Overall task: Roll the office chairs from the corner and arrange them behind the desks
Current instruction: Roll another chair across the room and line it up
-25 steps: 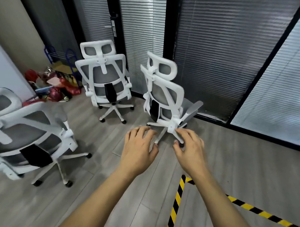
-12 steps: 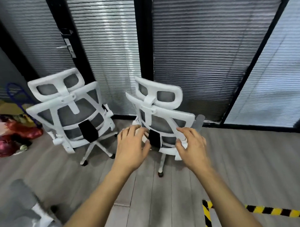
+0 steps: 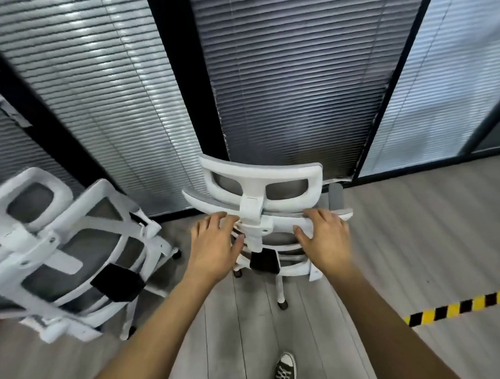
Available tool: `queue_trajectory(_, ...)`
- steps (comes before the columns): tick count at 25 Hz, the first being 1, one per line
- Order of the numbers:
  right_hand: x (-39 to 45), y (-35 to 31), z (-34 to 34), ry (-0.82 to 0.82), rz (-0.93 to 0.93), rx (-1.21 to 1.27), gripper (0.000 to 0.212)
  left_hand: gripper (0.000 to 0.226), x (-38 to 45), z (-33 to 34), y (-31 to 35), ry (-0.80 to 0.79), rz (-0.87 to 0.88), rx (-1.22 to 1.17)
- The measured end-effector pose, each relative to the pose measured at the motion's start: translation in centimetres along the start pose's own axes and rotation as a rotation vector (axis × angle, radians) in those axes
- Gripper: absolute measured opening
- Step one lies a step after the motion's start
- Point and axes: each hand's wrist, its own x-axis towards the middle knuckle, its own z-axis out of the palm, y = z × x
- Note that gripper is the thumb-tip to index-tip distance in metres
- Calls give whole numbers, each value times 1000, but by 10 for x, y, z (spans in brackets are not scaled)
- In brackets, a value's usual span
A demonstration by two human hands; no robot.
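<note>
Over the last second the person has closed on the nearer office chair (image 3: 262,217), which stood well ahead by the blinds (image 3: 296,88) and now sits directly in front, its back toward the camera. Both arms have reached out further: the left hand (image 3: 214,244) now lies with spread fingers at the upper edge of the backrest, left of the headrest post, and the right hand (image 3: 325,237) lies the same way to the right of it. Neither has curled round the frame yet; with the motion blur, the fingertips seem to touch the top rail, but a firm grip cannot be confirmed. This looks like the start of taking hold, so rolling this chair out of the corner has not begun and the arranging lies wholly ahead. A second office chair (image 3: 64,252) stands just beside it on the left, tilted in the wide-angle view and cut off at the frame edge. The nearer chair's seat is hidden by its own backrest, and only some of its casters show. No desks are in view, so the destination cannot be judged. One shoe (image 3: 285,371) shows at the bottom, and striped floor tape (image 3: 457,308) crosses the floor on the right.
</note>
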Motion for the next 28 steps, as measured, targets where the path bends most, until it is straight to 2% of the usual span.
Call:
queue_trajectory(6, 9, -16, 29, 112, 137, -119, 55, 46, 52, 23, -71, -62, 92, -32)
queue_trajectory(9, 0, -26, 33, 78, 225, -105, 58, 39, 70, 38, -100, -28, 174, -78)
queue_trajectory(13, -31, -54, 38, 87, 333, -77, 54, 35, 69, 42, -120, 7, 224, -126)
queue_trajectory(16, -73, -72, 40, 148, 389, -68, 51, 33, 52, 39, -127, 9, 331, -170)
queue_trajectory(21, -146, -74, 25, 250, 539, -70, 49, 26, 24, 45, -96, -89, 436, -230)
queue_trajectory(28, -264, -51, -14, 447, 761, -124, 47, 30, -30, 60, -4, -125, 744, -260)
